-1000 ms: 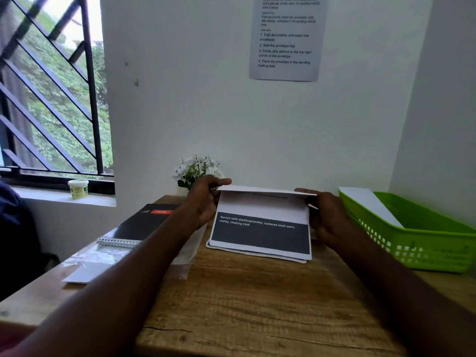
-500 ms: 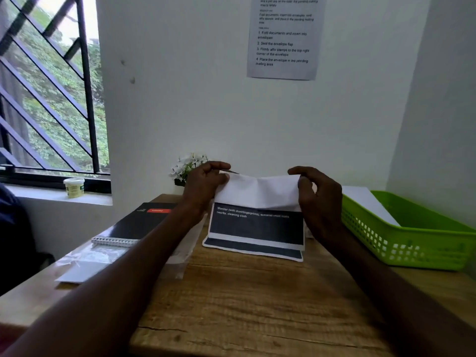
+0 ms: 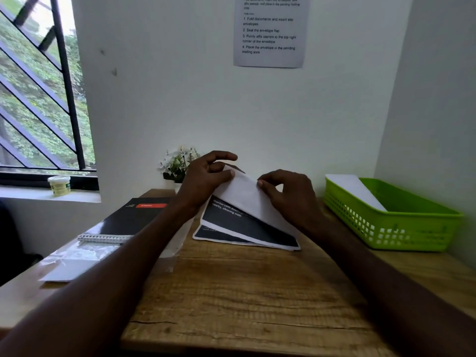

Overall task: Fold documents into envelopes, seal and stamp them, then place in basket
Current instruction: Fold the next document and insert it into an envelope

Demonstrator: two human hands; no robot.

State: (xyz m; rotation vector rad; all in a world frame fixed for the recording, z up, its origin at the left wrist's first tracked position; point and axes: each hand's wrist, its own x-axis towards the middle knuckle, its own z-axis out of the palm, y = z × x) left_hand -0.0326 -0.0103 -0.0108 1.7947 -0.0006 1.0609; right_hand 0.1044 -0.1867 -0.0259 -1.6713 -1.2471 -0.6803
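Two hands are kept on one document (image 3: 247, 220), which lies toward the far edge of the worktop (image 3: 231, 292), roughly midway between its left and right edges. Its far part is being turned over toward the near edge, so that the blank white back is shown above the dark printed band. The upper left corner of that raised flap is pinched between thumb and fingers of the left hand (image 3: 206, 176); its upper edge, further right, is pinched by the curled fingers of the right hand (image 3: 288, 194). Neither hand is open. The long axis of the sheet runs left to right, skewed so that its right end sits nearer the near edge, and the fold line is judged to follow that same skew. A second printed sheet (image 3: 213, 234) is seen underneath, touching the first. The coming crease appears to depend on the flap being drawn straight toward the near edge, both hands being about equally close. The green basket (image 3: 401, 228) stands at the right edge, with a white envelope (image 3: 358, 189) leaning inside it.
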